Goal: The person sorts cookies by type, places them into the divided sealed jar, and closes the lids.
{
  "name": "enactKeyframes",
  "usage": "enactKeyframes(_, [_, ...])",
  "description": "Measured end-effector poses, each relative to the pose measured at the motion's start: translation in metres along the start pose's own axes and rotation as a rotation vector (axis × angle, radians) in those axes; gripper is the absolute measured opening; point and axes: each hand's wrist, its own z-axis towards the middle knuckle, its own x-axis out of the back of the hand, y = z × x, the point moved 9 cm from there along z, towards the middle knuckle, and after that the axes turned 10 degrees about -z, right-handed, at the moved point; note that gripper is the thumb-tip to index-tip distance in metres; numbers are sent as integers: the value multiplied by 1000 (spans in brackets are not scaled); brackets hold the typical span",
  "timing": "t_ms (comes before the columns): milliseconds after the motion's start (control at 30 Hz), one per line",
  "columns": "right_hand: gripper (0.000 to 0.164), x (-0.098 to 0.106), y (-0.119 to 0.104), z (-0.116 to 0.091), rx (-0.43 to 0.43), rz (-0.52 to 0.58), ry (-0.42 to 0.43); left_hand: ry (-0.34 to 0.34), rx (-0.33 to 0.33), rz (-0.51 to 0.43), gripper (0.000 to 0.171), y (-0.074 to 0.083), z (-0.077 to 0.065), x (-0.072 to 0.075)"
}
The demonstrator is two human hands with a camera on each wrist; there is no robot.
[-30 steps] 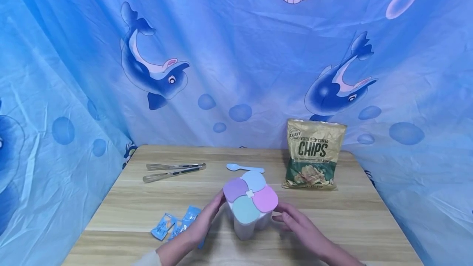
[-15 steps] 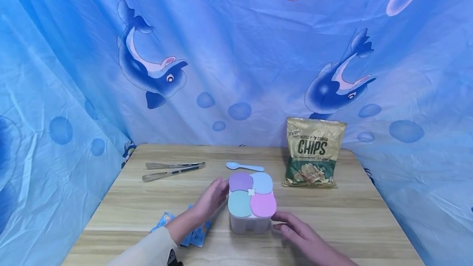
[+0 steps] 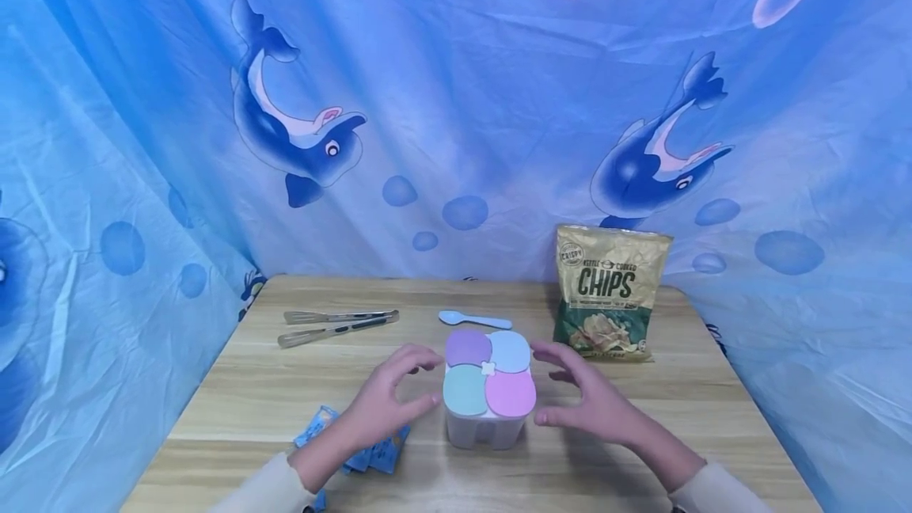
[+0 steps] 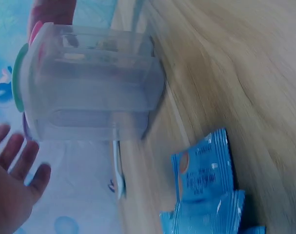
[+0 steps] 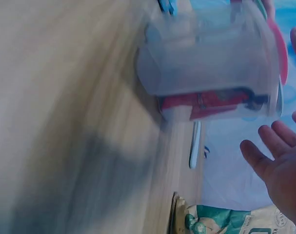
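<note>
A clear plastic storage container (image 3: 484, 432) stands upright on the table, topped by a lid with purple, pale blue, pink and teal petal-shaped flaps (image 3: 466, 390). The flaps look closed. Left of it, my left hand (image 3: 388, 396) is spread with relaxed fingers. My right hand (image 3: 586, 396) mirrors it on the other side, its fingers also apart. Neither hand grips the container; in both wrist views a gap shows between the fingers and its wall. Through the wall in the right wrist view, something red (image 5: 206, 103) shows inside.
Several blue snack packets (image 3: 385, 450) lie beneath my left forearm. Metal tongs (image 3: 338, 327) rest at the back left, a pale blue spoon (image 3: 473, 320) behind the container. A chips bag (image 3: 609, 291) stands at the back right, before a blue curtain (image 3: 456, 101).
The container has turned clockwise, seen from above, so one flat side faces me. My hands, earlier close against its sides, have come off it and spread out to left and right.
</note>
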Motion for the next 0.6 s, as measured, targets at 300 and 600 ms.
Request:
enactKeyframes(300, [97, -3, 4, 19, 2, 4, -48, -150, -120, 186, 56, 15, 0, -18])
enactKeyframes(600, [97, -8, 0, 23, -23, 86, -93, -131, -245, 301, 51, 21, 7, -16])
